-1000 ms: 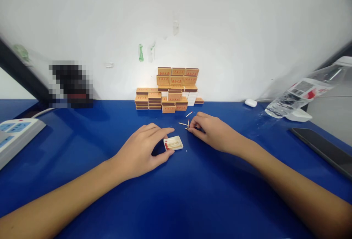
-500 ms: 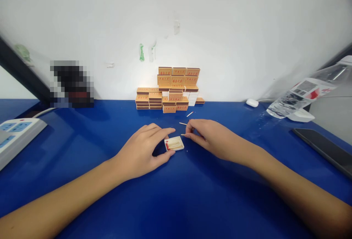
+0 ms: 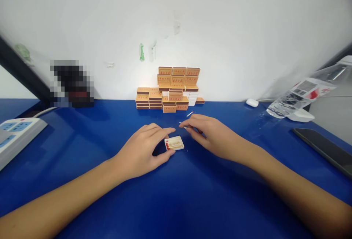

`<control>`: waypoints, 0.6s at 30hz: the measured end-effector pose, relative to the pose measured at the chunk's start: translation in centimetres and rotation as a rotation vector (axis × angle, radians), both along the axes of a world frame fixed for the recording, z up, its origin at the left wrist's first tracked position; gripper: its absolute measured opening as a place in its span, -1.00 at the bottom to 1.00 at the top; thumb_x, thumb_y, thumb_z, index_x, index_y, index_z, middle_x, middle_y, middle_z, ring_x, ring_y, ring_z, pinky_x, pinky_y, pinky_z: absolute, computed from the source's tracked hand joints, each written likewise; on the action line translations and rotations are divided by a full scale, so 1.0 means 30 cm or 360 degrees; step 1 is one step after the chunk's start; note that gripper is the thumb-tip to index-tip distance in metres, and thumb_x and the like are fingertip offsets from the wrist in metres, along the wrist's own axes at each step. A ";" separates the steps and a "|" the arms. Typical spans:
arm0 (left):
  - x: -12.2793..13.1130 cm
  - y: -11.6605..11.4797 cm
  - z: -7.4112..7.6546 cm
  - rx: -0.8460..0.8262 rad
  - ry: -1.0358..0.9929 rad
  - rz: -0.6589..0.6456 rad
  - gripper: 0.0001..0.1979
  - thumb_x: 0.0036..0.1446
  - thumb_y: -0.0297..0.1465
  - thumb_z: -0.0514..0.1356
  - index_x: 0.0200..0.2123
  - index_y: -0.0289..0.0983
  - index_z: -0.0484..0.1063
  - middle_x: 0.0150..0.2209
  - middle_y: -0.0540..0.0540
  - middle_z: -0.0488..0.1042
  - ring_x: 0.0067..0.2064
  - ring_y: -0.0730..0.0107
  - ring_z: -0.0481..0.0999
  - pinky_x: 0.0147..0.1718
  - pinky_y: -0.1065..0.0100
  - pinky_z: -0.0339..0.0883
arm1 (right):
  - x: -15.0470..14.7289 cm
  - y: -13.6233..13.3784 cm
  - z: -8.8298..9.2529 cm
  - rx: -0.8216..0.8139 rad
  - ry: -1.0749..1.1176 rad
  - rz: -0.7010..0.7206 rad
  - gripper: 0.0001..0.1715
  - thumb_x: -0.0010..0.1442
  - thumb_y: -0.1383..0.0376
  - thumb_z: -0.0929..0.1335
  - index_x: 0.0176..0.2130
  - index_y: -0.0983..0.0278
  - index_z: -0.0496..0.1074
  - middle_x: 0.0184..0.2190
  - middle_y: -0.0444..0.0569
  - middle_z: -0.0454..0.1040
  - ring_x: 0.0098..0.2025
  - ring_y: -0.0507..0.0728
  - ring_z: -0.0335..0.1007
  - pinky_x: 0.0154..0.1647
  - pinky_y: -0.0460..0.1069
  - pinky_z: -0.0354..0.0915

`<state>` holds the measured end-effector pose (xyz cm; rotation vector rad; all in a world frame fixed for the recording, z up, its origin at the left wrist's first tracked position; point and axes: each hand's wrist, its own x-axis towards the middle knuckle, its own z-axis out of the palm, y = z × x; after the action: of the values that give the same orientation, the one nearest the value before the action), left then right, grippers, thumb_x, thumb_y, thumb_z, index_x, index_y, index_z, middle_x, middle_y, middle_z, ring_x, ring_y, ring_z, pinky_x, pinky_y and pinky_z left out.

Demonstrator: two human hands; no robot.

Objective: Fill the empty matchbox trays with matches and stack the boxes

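Observation:
My left hand (image 3: pixel 144 151) steadies a small white matchbox tray (image 3: pixel 179 139) on the blue table. Its thumb touches the near edge, other fingers are at the left end, and the index finger stretches above it. Several red-tipped matches (image 3: pixel 173 144) lie in the tray, heads to the left. My right hand (image 3: pixel 210 132) is just beyond the tray's right end, thumb and index finger nearly together around a matchstick (image 3: pixel 185 127), mostly hidden. The pale tip of another match (image 3: pixel 180 123) shows by the index fingertip. Behind that hand a loose match (image 3: pixel 190 114) lies on the table.
A stack of orange matchboxes (image 3: pixel 177 80) stands against the white wall. On the left are a power strip (image 3: pixel 24 132) and a blurred dark object (image 3: pixel 73 85). Rightward are a white case (image 3: pixel 252 102), a tilted water bottle (image 3: pixel 299 92) and a phone (image 3: pixel 324 147).
My right hand has moved slightly up and left, its index finger now over the match behind the tray. My left hand and the tray have stayed put.

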<state>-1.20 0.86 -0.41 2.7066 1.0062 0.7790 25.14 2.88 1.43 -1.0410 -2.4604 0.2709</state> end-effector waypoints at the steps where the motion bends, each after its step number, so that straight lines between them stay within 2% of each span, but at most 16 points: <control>1: 0.000 0.000 0.000 -0.0004 0.0002 0.0000 -0.53 0.33 -0.28 0.30 0.25 -0.25 0.40 -0.07 -0.15 0.62 -0.04 0.11 0.56 0.02 0.01 0.45 | -0.003 -0.002 0.004 -0.0021 0.0047 -0.0033 -0.71 0.46 0.34 0.28 0.06 0.23 0.54 -0.08 0.06 0.62 -0.07 0.21 0.54 -0.02 0.11 0.42; 5: 0.000 0.002 0.002 -0.0009 -0.0001 0.0000 -0.53 0.33 -0.28 0.30 0.25 -0.25 0.40 -0.07 -0.14 0.62 -0.04 0.11 0.56 0.02 0.02 0.45 | -0.020 -0.018 0.028 -0.0302 0.0313 -0.0165 -0.81 0.41 0.26 0.36 -0.05 0.20 0.57 -0.28 -0.08 0.65 -0.35 0.10 0.49 -0.24 0.04 0.39; 10: -0.003 0.001 0.001 0.0000 -0.0006 0.0003 -0.52 0.33 -0.28 0.31 0.25 -0.24 0.38 -0.02 -0.15 0.62 -0.02 0.10 0.57 0.01 0.01 0.45 | -0.056 -0.037 0.031 -0.0679 0.0723 -0.0209 -0.83 0.30 0.16 0.46 -0.20 0.20 0.62 -0.30 -0.08 0.67 -0.29 0.12 0.56 -0.29 0.01 0.39; 15: -0.003 -0.001 -0.004 0.0002 -0.0027 0.0022 -0.51 0.32 -0.28 0.32 0.25 -0.25 0.36 -0.03 -0.16 0.62 -0.01 0.09 0.57 0.02 0.01 0.45 | -0.091 -0.046 -0.003 -0.0814 0.0819 -0.0196 -0.85 0.28 0.19 0.47 -0.26 0.23 0.63 -0.33 -0.08 0.66 -0.30 0.11 0.52 -0.26 0.03 0.38; 18: -0.001 0.000 -0.004 0.0019 -0.0033 0.0022 -0.51 0.32 -0.28 0.32 0.26 -0.25 0.36 -0.02 -0.16 0.62 -0.01 0.09 0.58 0.03 0.00 0.46 | -0.101 -0.050 -0.017 -0.0701 0.0717 -0.0248 -0.87 0.26 0.21 0.49 -0.30 0.19 0.66 -0.39 -0.12 0.59 -0.38 0.07 0.36 -0.33 0.01 0.29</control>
<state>-1.22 0.86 -0.54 2.6987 1.0200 0.8159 22.11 1.37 0.93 -1.1814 -1.9433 0.9184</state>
